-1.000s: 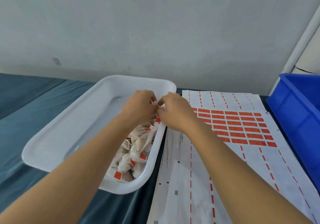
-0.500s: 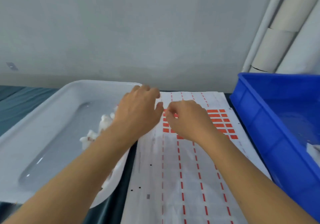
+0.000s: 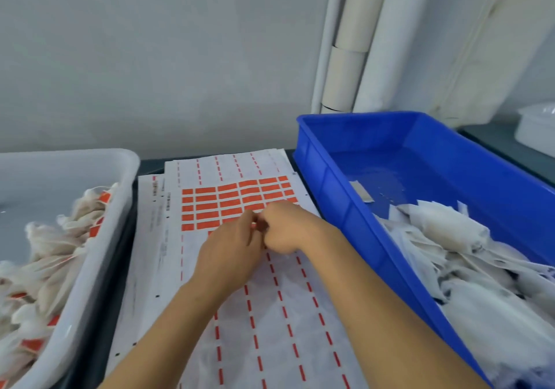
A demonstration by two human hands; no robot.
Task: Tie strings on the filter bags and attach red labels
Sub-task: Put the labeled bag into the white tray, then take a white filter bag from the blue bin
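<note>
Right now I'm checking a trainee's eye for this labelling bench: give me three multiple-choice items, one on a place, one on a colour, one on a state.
1. Where do the bags already bearing red labels lie?
A. white tray
B. blue bin
C. on the label sheet

2. What colour are the labels left on the sheet?
A. green
B. red-orange
C. black

3. What are the two hands doing?
A. lying flat, apart
B. meeting fingertip to fingertip over the sheet
C. reaching into the blue bin

Answers: 1 A, red tags show among the bags in the white tray; the blue bin holds plain ones. 2 B, the label sheet carries red-orange blocks. 3 B, left hand and right hand touch at the fingertips.
</note>
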